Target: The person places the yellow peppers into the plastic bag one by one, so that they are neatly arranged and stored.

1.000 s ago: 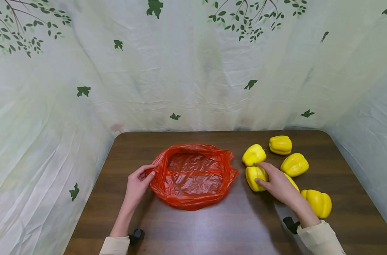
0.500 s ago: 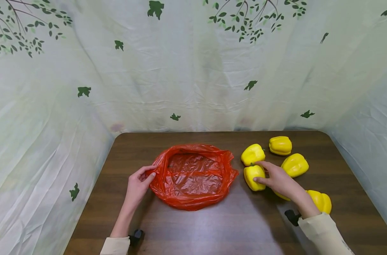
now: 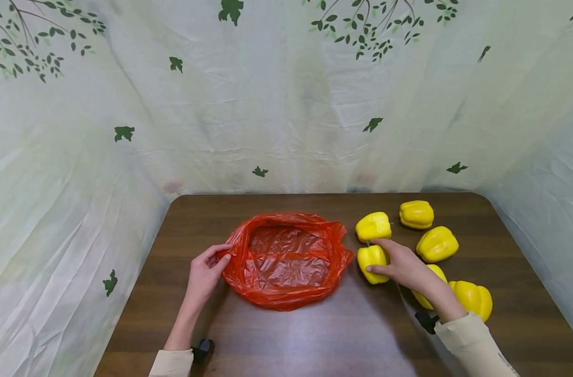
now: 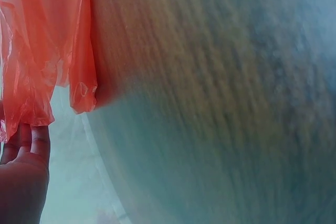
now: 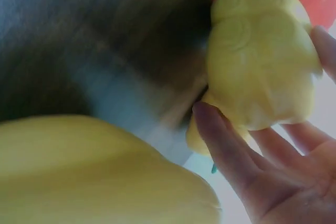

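Observation:
A red plastic bag (image 3: 283,300) lies spread on the table with its mouth facing up. My left hand (image 3: 204,273) pinches its left rim between thumb and fingers; the left wrist view has the bag's edge (image 4: 39,51) hanging over those fingers. Right of the bag, my right hand (image 3: 406,266) grips a yellow bell pepper (image 3: 370,263), thumb on its near side and fingers at its far side. In the right wrist view this bell pepper (image 5: 262,59) sits within the hand (image 5: 286,174). Just behind it lies another yellow pepper (image 3: 373,226).
More yellow peppers lie around the right forearm: one at the back (image 3: 416,214), one behind the wrist (image 3: 437,244), one partly under the arm (image 3: 425,299) and one near the sleeve (image 3: 472,299). The brown table (image 3: 286,345) meets patterned curtains (image 3: 286,131) behind.
My right hand has shifted slightly left with the gripped bell pepper, toward the bag. The pepper behind it has also shifted a little left. My left hand and the bag stay put.

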`<state>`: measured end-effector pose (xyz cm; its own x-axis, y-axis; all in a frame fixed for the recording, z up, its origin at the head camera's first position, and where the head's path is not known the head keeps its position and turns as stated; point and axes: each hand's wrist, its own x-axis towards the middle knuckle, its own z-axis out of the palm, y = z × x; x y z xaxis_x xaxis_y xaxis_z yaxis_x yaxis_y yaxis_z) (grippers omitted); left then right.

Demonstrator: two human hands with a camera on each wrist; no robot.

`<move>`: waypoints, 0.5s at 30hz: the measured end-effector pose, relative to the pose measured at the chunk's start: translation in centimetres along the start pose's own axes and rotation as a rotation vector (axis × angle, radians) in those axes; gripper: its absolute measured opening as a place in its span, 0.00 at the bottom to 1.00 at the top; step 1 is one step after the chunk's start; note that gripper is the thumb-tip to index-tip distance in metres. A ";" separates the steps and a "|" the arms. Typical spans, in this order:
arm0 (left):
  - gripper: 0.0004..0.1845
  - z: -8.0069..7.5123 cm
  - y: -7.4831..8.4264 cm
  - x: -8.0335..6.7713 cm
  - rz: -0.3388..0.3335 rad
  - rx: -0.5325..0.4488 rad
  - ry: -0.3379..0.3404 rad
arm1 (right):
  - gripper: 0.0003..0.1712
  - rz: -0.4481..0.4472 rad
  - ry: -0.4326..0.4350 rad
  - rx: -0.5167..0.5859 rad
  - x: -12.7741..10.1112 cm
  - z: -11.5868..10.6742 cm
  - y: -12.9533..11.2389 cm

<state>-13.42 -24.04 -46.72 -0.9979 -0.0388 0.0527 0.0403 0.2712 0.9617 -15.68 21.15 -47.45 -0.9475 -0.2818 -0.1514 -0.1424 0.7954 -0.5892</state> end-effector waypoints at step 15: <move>0.13 0.1 -0.1 0.0 -0.012 0.010 0.004 | 0.39 -0.026 0.093 0.053 -0.7 0.7 0.2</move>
<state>-13.47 -23.95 -46.84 -0.9981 -0.0460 0.0420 0.0274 0.2807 0.9594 -14.79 21.14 -48.05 -0.9664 -0.2491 -0.0630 -0.1542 0.7585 -0.6332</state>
